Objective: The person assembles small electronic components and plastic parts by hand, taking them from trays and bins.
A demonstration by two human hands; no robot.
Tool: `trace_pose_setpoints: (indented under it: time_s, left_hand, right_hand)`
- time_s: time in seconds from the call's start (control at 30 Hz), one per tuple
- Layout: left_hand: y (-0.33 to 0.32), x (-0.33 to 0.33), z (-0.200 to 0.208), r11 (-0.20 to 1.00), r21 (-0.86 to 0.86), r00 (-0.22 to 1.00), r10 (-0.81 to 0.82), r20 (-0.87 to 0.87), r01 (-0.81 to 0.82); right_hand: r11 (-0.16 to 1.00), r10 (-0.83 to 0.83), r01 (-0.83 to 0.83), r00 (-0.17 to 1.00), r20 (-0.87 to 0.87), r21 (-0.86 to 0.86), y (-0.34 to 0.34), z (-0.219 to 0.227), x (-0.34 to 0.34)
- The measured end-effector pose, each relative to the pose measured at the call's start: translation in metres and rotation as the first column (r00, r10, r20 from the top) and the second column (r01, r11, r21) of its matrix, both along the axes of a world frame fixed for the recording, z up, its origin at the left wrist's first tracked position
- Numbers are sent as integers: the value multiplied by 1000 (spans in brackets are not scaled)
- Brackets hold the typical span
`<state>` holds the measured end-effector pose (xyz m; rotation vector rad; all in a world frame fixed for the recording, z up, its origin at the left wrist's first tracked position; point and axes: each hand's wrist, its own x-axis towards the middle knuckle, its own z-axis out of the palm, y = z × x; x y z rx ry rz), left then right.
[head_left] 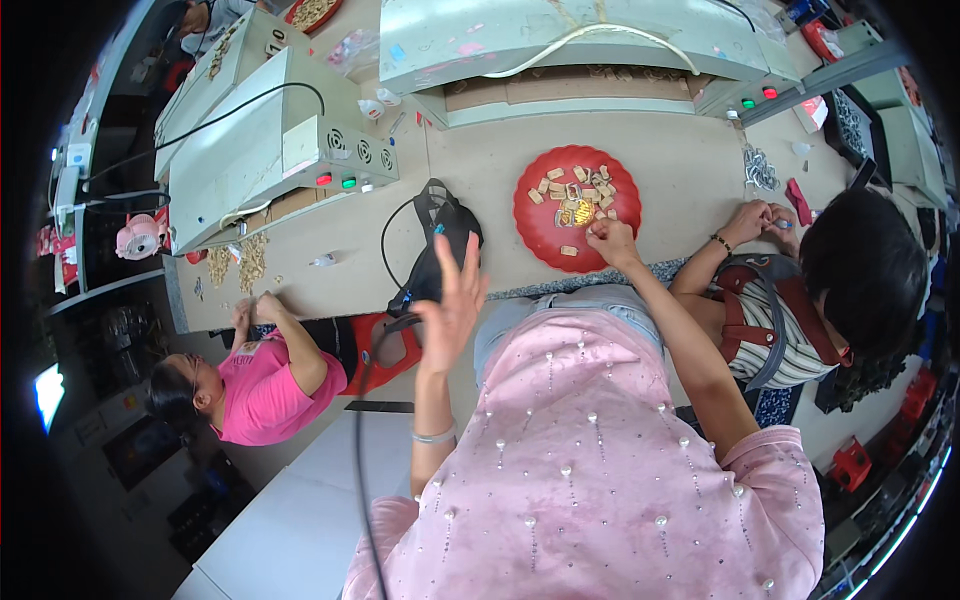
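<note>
My left hand is raised in front of a black bag, with its fingers stretched apart and nothing in it. A red plate with a scalloped rim lies on the table in front of me. Over its right front rim my right hand is closed, fingertips together; anything between them is too small to make out. Several small tan rectangular pieces lie on the plate, mostly toward its middle and right. Among them are shiny metal pieces and a bright yellow patch. One tan piece lies apart near the front rim.
Pale metal machines with red and green buttons stand at the back and left. Co-workers sit at the left and close on my right. Metal pieces and tan piles lie on the table. A dark cable hangs by my left arm.
</note>
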<state>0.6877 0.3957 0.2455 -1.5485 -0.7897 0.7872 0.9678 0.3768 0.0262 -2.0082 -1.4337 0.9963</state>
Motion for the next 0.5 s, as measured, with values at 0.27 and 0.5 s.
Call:
trace_pose_setpoints:
  time_s: [0.27, 0.5]
  left_hand:
    - [43, -60, 107, 176, 918, 193, 975, -113, -354]
    - [103, 21, 132, 377, 521, -234, 918, -321, 766]
  right_hand:
    - [968, -239, 214, 606, -759, -135, -15, 169, -33]
    - [940, -212, 342, 607, -766, 10, -30, 263, -57]
